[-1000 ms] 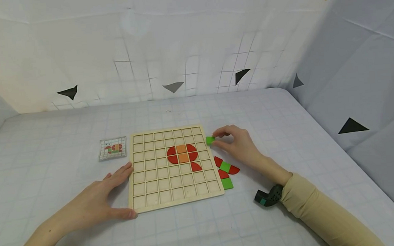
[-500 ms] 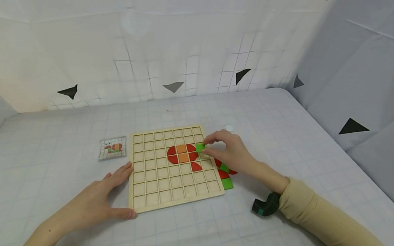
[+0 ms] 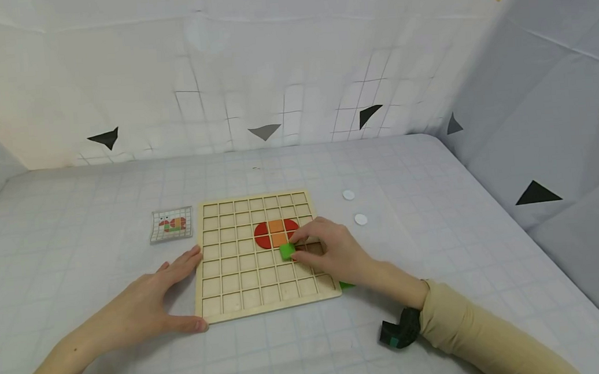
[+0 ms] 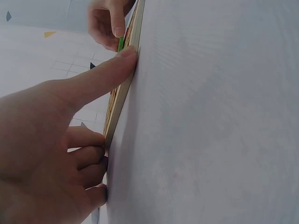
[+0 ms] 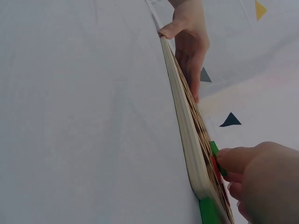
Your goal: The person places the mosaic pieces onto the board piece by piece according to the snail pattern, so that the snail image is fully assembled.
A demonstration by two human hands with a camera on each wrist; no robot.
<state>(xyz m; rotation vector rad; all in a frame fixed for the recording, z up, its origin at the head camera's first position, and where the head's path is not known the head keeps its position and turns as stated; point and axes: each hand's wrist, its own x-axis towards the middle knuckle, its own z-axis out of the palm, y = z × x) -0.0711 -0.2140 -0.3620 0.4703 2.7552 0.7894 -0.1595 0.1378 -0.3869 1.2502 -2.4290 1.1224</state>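
Right hand: thumb and fingers pinch one green square [image 3: 287,251] over the wooden grid board; the right hand [image 3: 332,251] covers part of the grid, and whether the square sits in a compartment I cannot tell.
Left hand: one, the left hand [image 3: 146,305], spread, thumb apart from the fingers, touching the board's left edge.
Wooden grid board: one, the wooden grid board [image 3: 231,283] lies flat; two orange squares [image 3: 277,233] fill compartments, two red quarter-rounds [image 3: 262,236] to their left, more red to their right, partly hidden.
Green block: one, the green block [image 5: 210,212] shows by the board's corner in the right wrist view; the head view gives only a sliver.
White discs: two, the white discs [image 3: 355,207] right of the board, seen only from the head.
Picture card: one, the picture card [image 3: 172,225] left of the board.
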